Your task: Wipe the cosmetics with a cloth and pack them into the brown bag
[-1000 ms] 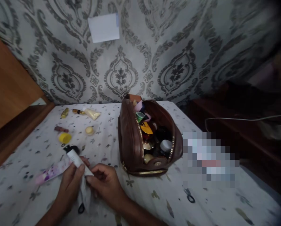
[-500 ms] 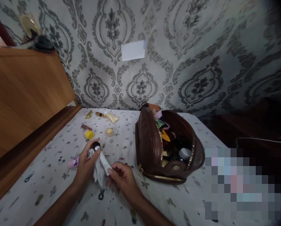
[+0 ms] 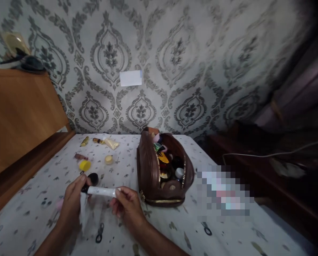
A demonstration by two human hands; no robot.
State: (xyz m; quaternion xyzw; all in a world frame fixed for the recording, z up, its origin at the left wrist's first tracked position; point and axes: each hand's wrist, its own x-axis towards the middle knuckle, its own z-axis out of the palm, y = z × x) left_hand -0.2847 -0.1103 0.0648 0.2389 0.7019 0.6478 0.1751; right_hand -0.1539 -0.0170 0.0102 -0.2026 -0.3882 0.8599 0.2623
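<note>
A slim white tube with a black cap [image 3: 102, 191] lies level between my hands above the cloth. My left hand [image 3: 73, 197] is closed round its capped end and also holds a thin white tissue [image 3: 84, 215], which hangs below the fingers. My right hand [image 3: 129, 202] pinches the tube's flat end between thumb and fingers. Just behind the cap sits a round black item [image 3: 93, 178]. Partly hidden by my left hand, a pink item [image 3: 59, 204] rests on the cloth.
An open brown bag [image 3: 150, 174] full of cosmetics stands right of my hands. Further back are a yellow-lidded item [image 3: 84, 165], a small cream jar [image 3: 108, 160] and a cream tube [image 3: 111, 143]. A wooden panel [image 3: 22, 113] borders the left; a pixelated patch covers something at right.
The white tube has swung from steeply slanted to nearly level. The black round item now shows behind my left hand. The view has shifted right, so the bag appears further left.
</note>
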